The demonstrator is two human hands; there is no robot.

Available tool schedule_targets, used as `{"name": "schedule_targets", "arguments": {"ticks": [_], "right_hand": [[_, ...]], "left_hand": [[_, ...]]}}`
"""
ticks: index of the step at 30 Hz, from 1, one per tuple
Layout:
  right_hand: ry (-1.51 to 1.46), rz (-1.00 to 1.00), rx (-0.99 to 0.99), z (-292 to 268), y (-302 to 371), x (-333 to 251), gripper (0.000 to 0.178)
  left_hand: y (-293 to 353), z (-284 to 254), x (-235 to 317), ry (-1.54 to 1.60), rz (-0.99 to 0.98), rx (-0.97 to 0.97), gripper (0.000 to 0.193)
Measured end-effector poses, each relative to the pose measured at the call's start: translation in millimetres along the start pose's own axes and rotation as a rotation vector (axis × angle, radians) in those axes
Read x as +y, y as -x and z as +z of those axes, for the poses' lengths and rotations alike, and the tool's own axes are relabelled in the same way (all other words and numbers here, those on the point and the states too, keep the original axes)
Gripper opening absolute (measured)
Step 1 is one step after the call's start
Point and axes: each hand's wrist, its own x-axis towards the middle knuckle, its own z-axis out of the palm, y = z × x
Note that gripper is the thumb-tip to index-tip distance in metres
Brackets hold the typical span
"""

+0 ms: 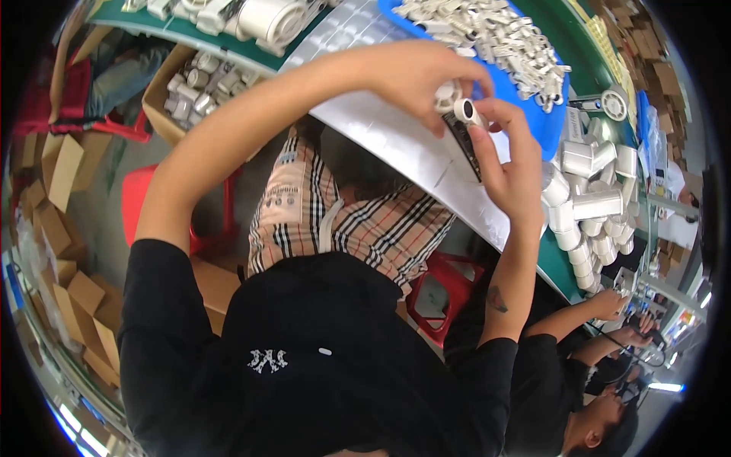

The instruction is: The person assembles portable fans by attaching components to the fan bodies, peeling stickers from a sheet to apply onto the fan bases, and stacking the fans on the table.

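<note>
Above the white-covered tabletop (381, 137), my two hands meet around white plastic pieces. Between the thumb and fingers of my right hand (515, 164) is a small white cylindrical part (466, 111) with a dark round opening. My left hand (411, 76) curls its fingers round a white rounded piece (446, 96) right beside it. Whether the two pieces are joined I cannot tell. A dark, narrow strip (464, 145) shows just below them; what it belongs to is unclear. Beyond my hands lies a blue tray (550, 131) heaped with small white plastic parts (495, 38).
White cylindrical housings (586, 194) are piled on the green bench at right. Larger white units (270, 21) stand at the far left, above a cardboard box (164, 114) of parts. Red stools (442, 293) stand below. A co-worker's hand (609, 305) works at lower right.
</note>
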Motion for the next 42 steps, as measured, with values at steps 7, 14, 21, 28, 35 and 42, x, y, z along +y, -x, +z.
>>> {"name": "schedule_targets", "arguments": {"ticks": [7,14,21,28,35,42], "right_hand": [[0.010,-0.119,-0.044,11,-10,15,0.025],[-0.179,-0.072,0.002,25,-6,33,0.024],[-0.206,-0.030,0.020,27,-5,34,0.023],[-0.069,-0.075,0.059,25,0,31,0.024],[-0.017,0.152,0.241,5,14,13,0.018],[-0.077,0.133,0.045,-1,19,8,0.020]], "left_hand": [[-4,-4,-2,0.026,-0.055,-0.016,0.074],[-8,-4,-3,0.079,-0.075,-0.082,0.069],[-8,-3,-4,0.028,-0.046,-0.053,0.068],[-4,-4,-1,0.001,-0.067,-0.035,0.067],[13,15,4,-0.076,-0.055,0.197,0.051],[17,25,3,-0.113,-0.033,0.324,0.043]]}}
